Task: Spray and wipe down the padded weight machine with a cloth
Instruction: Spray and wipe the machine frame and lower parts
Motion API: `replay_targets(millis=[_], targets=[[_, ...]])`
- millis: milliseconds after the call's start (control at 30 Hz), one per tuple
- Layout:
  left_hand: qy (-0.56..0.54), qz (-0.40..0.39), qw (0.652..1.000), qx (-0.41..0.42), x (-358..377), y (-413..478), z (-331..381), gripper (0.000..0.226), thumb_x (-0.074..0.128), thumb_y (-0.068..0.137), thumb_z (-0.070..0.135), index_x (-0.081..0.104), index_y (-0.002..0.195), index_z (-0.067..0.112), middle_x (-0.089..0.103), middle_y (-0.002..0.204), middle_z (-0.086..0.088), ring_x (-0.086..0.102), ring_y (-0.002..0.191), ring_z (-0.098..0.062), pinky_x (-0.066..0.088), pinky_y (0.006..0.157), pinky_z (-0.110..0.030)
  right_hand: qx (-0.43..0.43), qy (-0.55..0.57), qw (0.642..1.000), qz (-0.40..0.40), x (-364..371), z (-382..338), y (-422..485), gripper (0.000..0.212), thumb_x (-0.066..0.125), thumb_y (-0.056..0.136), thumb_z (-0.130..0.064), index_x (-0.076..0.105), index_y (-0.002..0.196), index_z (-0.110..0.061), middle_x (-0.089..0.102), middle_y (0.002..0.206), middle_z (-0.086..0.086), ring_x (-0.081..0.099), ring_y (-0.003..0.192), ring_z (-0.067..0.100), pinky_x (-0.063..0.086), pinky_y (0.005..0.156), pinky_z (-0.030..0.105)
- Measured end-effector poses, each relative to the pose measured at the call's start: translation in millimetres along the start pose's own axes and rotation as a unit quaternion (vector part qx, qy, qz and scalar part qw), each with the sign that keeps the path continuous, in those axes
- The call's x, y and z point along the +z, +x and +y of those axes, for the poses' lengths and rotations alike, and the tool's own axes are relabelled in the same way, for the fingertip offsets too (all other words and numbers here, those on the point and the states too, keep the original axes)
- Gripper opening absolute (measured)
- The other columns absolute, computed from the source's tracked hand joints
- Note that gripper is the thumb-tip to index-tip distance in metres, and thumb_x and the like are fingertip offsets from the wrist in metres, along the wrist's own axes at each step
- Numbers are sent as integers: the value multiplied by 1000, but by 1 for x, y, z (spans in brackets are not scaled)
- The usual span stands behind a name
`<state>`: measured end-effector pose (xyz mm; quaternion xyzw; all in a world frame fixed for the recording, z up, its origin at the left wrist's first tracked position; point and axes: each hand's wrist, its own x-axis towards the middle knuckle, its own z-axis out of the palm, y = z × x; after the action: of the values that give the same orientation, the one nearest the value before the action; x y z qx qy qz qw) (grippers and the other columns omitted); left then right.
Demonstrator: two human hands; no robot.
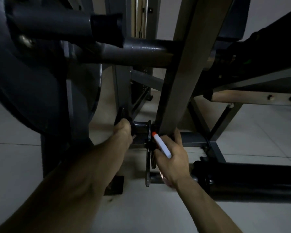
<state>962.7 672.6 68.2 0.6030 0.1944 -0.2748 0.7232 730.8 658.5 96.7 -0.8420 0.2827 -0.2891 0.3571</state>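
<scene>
Grey steel and black padding made up the weight machine [141, 52], which was seen from close above in dim light over a pale tiled floor [12, 165]. At the far left a large dark curved guard [29, 78] was seen in front of an upright of the frame.

Just right of it, low down, the left hand [123, 132] was reached in, its fingers [124, 124] curled tightly round a dark fold that appeared to be the cloth [120, 115]. The cloth was seen rising above the knuckles and was pressed to the left end of a short horizontal bar [140, 127] at the foot of the machine. How much of the cloth lay under the palm could not be told.

Beside the right end of that bar a white spray bottle [162, 146] with an orange tip was held in the right hand [174, 158]. The bottle lay slantwise across the palm, tip up and toward the bar, and was gripped between thumb and curled fingers. The outer fingers [176, 137] were laid against the lower end of a sloping square post [183, 81], which ran up and to the right through the middle of the view.

Well right of the hands, a black padded roller [250, 180] was seen lying low across the floor, and above it a pale rail [242, 97] with two bolts was fixed under the seat.
</scene>
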Motion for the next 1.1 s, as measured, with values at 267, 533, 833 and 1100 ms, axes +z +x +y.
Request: replay_targets(millis=[267,533,833,1100], targets=[[208,19,956,205,-8,-28,-3,33,52,95,16,71,122,15,72,114,-12,67,101,-34,57,94,-43,19,23,999,30,3,-11,-4,25,70,87,-16,70,105,-34,32,158,-17,62,86,4,57,72,24],[454,33,799,392,-9,-50,-17,30,56,99,13,66,127,8,62,133,-15,61,117,-34,50,92,-38,25,28,999,21,-1,-13,-4,27,70,87,-18,65,99,-42,30,158,-20,61,82,1,51,66,14],[473,63,805,351,3,-53,-12,31,58,99,13,64,128,8,65,127,-13,65,109,-28,47,75,-30,27,23,999,18,-5,-12,-2,24,69,87,-20,62,92,-43,28,158,-26,60,83,1,57,69,28],[191,97,952,218,-24,-83,-75,31,43,108,24,59,134,18,65,122,-9,64,109,-24,47,88,-28,18,42,999,3,-4,-10,-5,19,68,86,-24,64,96,-40,38,152,-19,63,78,7,61,67,36]])
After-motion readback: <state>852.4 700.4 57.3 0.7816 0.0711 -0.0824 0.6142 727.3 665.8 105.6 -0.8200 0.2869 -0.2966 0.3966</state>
